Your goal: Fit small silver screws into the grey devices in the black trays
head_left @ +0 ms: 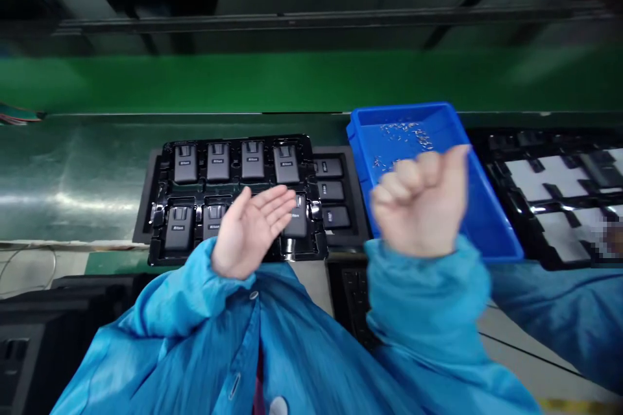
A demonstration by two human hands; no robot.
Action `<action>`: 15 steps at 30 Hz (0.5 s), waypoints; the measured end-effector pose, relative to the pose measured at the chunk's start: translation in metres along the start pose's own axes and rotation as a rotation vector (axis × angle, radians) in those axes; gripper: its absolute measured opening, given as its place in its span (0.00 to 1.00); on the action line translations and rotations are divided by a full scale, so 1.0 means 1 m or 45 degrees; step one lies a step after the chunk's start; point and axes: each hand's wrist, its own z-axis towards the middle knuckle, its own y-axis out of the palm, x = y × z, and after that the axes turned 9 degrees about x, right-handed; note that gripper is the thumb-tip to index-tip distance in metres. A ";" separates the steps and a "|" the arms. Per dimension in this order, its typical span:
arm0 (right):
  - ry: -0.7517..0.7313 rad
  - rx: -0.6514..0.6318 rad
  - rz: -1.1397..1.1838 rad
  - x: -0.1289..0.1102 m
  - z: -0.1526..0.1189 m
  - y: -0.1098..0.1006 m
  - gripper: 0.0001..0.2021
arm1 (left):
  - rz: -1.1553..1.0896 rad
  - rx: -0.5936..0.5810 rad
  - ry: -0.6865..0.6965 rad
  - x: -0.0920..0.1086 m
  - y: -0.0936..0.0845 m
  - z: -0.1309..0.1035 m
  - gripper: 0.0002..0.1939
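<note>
My left hand (256, 227) is palm up with its fingers stretched out, holding nothing. It hovers over the front edge of a black plastic tray (189, 192), whose pockets hold several small dark grey devices (252, 161) with white lettering. Part of the front row is hidden behind that hand. My right hand (421, 201) makes a fist with the thumb sticking out to the right, and I see nothing in it. It is raised in front of a blue plastic bin (491, 220), where many tiny metal pieces (402, 130) lie scattered.
Beneath the tray, another dark tray (357, 207) with similar devices sticks out. At the right is a black tray (525, 233) with white sheets, beside a co-worker's blue sleeve (549, 311). Dark stacked trays (53, 318) stand at lower left. Wires (19, 115) lie far left.
</note>
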 end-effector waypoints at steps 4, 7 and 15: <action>0.124 0.049 0.191 0.037 -0.080 0.108 0.29 | -0.199 0.035 -0.196 -0.016 0.010 0.009 0.32; 0.002 0.063 0.162 0.062 -0.107 0.136 0.26 | -0.274 0.056 -0.190 -0.014 0.006 0.006 0.30; -0.265 -0.081 -0.270 0.071 -0.119 0.144 0.24 | -0.593 0.023 -0.197 0.002 -0.014 -0.002 0.23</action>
